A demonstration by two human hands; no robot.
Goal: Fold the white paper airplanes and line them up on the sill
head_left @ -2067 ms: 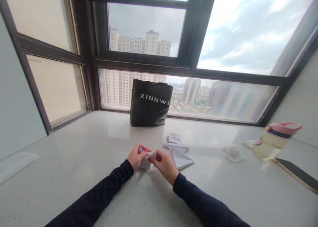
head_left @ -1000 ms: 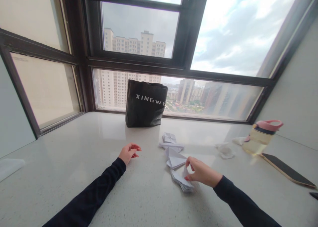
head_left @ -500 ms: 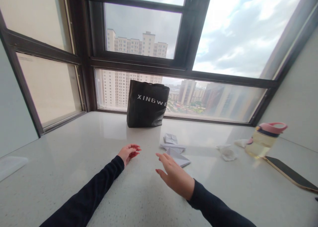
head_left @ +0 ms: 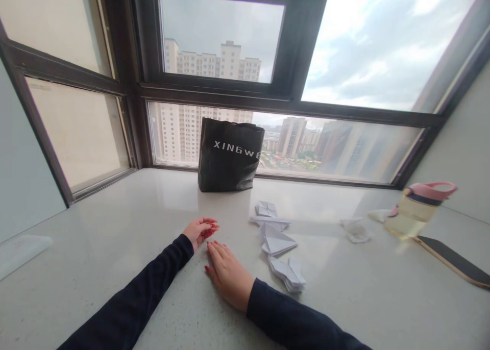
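Note:
My left hand (head_left: pixel 199 232) rests on its side on the white speckled countertop (head_left: pixel 184 304), fingers loosely bent and nothing in them. Close in front of it, my right hand (head_left: pixel 229 276) lies flat on the same surface, fingers stretched and holding nothing. To the right of my hands, white folded papers form a rough column. A square folded piece (head_left: pixel 265 208) is farthest, then a long flat-edged one (head_left: pixel 271 222) and a pointed one (head_left: pixel 277 240). Nearest to my right sleeve lies a thicker folded paper piece (head_left: pixel 289 274).
A black bag (head_left: pixel 229 158) with white letters stands by the window. On the right are crumpled tissue (head_left: pixel 356 230), a pink-lidded bottle (head_left: pixel 415 209) and a dark flat phone-like object (head_left: pixel 455 260). A whitish translucent item (head_left: pixel 23 250) lies far left.
My right hand has moved left and down onto the countertop, closer to my left hand. The nearest folded paper, hidden behind it before, now shows. The view has shifted slightly.

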